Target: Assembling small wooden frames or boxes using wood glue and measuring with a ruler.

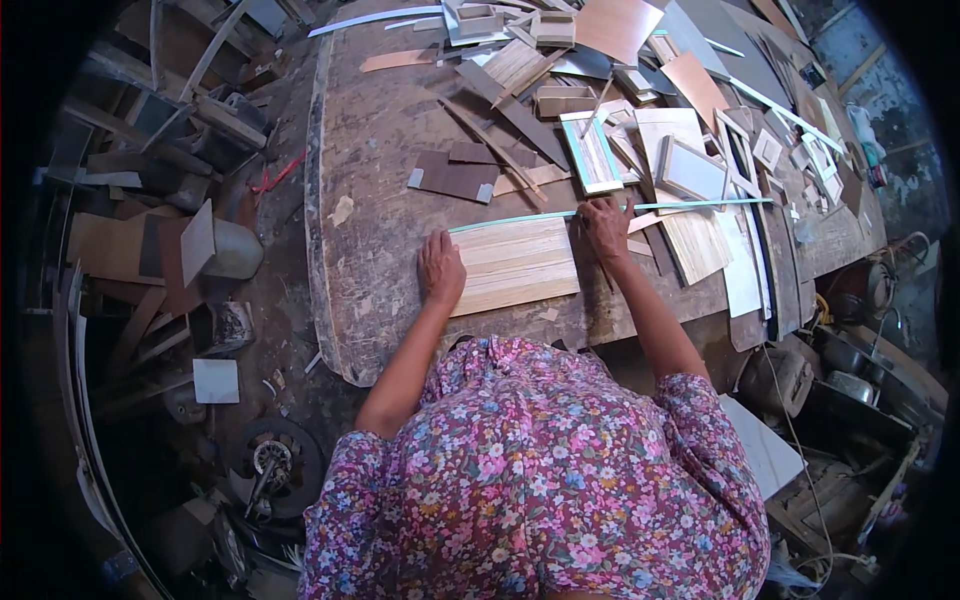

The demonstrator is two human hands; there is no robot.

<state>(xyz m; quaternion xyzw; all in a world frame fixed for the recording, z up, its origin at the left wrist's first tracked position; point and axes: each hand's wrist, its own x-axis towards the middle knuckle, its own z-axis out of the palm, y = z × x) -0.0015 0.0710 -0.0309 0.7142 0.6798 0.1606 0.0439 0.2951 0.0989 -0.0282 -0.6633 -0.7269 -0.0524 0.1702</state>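
We log: thin mint-green strip (512, 220), long axis left-right, along far edge of pale striped wooden board (515, 265); right hand (604, 228) pinches it; left hand (441, 268) covers board's left end, grip unclear.

floral top (540, 470) fills lower centre of frame, maroon base with pink, white and blue blooms, short sleeves (705, 425), left hand (441, 268) and right hand (606, 230) bare.

Left hand (442, 268) hid part of striped board (520, 265), nine-o'clock end; right hand (605, 230) hid part of green strip (545, 215). Floral shirt (545, 480) got cropped at six o'clock.
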